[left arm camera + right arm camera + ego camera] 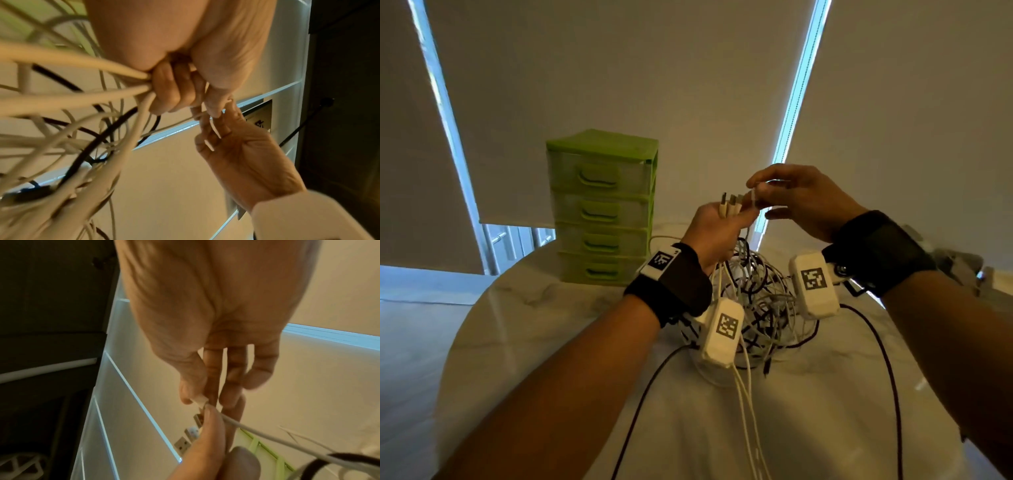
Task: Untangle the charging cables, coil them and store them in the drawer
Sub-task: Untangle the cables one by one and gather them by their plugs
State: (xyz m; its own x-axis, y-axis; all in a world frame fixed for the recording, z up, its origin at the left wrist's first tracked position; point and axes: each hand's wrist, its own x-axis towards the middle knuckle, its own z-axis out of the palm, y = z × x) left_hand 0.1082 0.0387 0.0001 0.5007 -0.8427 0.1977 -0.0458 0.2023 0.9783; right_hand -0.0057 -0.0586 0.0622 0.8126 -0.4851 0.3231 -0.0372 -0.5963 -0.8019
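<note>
A tangle of white and black charging cables (760, 301) hangs over the white marble table (551, 325). My left hand (719, 222) is raised above it, gripping a bunch of white cables (115, 91) with several USB plugs (731, 202) sticking up from the fist. My right hand (784, 198) meets it from the right, pinching one white plug (200, 400) between thumb and forefinger, its cable (267, 436) trailing down. The green drawer unit (602, 209) stands at the back left, all its drawers closed.
Loose black cables (887, 370) run across the table toward me on both sides. Roller blinds cover the windows behind the table. The table's round edge curves away on the left.
</note>
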